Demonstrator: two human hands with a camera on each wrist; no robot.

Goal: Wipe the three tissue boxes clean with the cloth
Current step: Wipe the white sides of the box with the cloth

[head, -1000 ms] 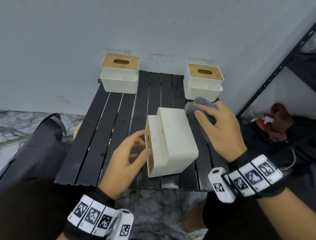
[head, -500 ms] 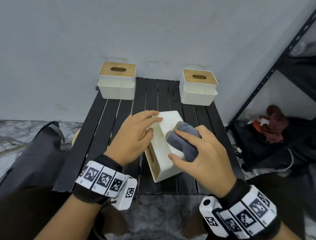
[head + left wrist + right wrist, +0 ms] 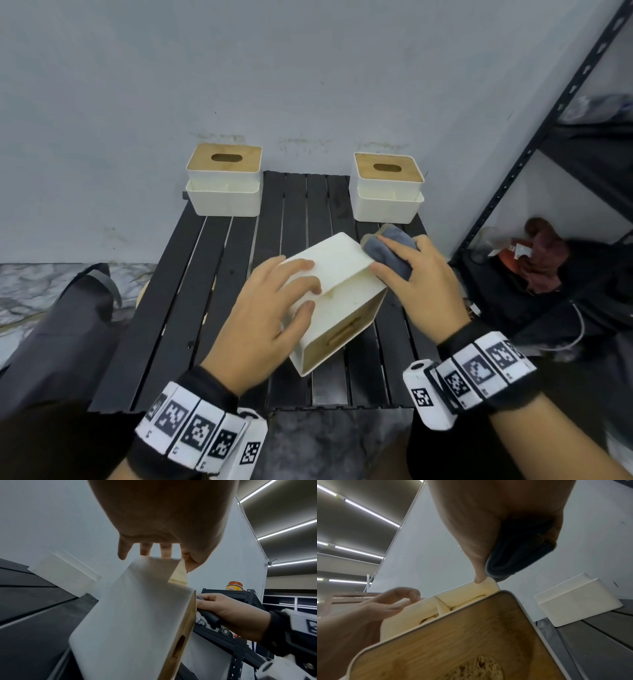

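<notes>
The left hand (image 3: 270, 315) rests with straight fingers on the tipped tissue box (image 3: 337, 298) to steady it, while the right hand (image 3: 421, 284), beside the box, grips the cloth (image 3: 390, 250) for wiping.

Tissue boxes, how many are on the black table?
3. One tissue box at the back left, one at the back right, and one tipped on its side near the front under the left hand.

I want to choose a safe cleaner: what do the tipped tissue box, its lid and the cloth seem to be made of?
Tipped tissue box: smooth matte cream shell, probably plastic, with brownish stains.
Lid: tan with visible grain, likely wood or bamboo.
Cloth: grey, soft and folded, possibly microfibre, held by the right hand.
</notes>
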